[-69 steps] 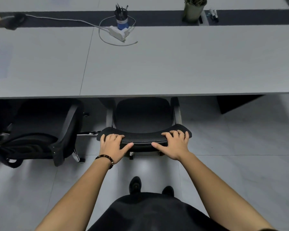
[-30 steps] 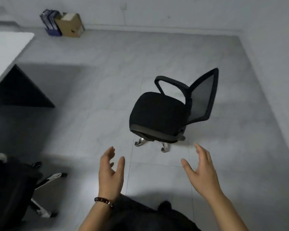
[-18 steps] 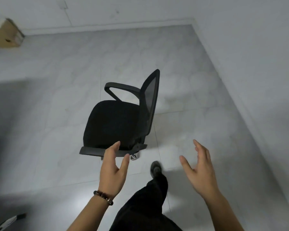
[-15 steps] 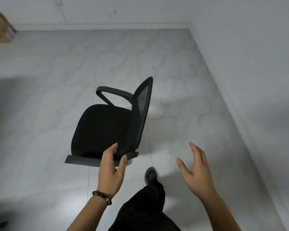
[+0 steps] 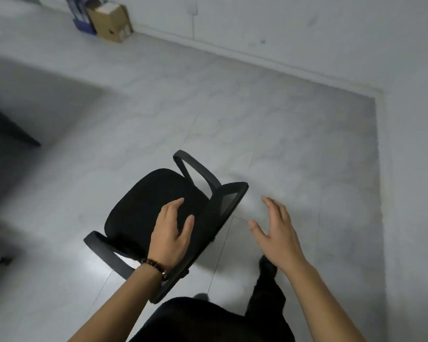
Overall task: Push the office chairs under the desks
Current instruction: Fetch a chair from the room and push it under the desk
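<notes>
As a black office chair point(image 5: 156, 213) stands mid-floor, both hands reach for its backrest point(image 5: 208, 233). Left hand point(image 5: 171, 235) & right hand point(image 5: 277, 233): fingers spread, gripping nothing yet, prob. readying a two-handed hold.

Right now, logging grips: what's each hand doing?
Left hand: open, fingers spread above the chair, gripping nothing.
Right hand: open, empty, beside the backrest.
</notes>
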